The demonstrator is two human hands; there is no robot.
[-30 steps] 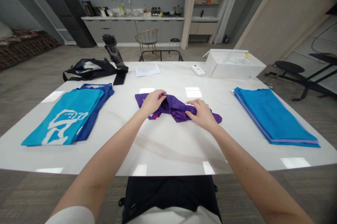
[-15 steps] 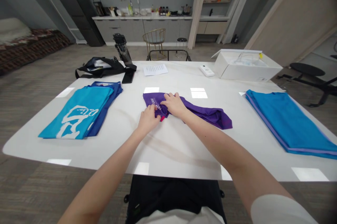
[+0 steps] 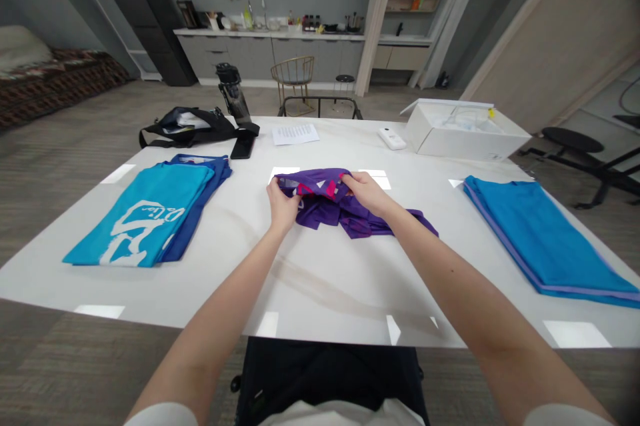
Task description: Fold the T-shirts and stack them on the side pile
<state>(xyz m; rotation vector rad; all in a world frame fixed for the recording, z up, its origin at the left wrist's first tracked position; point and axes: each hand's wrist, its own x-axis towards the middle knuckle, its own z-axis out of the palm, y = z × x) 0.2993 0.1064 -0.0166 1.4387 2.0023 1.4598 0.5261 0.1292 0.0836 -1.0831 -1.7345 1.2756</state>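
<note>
A crumpled purple shirt (image 3: pixel 320 213) with pink and white patches lies across the middle of the white table (image 3: pixel 320 286). My left hand (image 3: pixel 283 203) pinches its left edge, and my right hand (image 3: pixel 367 193) grips the upper edge farther right. Between the two hands the cloth is lifted and partly opened, showing the patterned side. The rest of the shirt trails on the table to the right, beneath my right forearm. My right fingertips are partly hidden by the fabric.
Folded turquoise and dark blue shirts (image 3: pixel 145 213) lie at left; folded blue ones (image 3: pixel 545 233) at right. Along the back are a black bag (image 3: pixel 187 127), a bottle (image 3: pixel 234 96), a phone (image 3: pixel 243 147), a paper sheet (image 3: pixel 295 134), a white device (image 3: pixel 391 139) and a white box (image 3: pixel 463 136).
Both hands have gone from resting on the flat purple shirt to gripping and lifting its edge. My hands are farther apart, and the pink-patterned side now shows.
</note>
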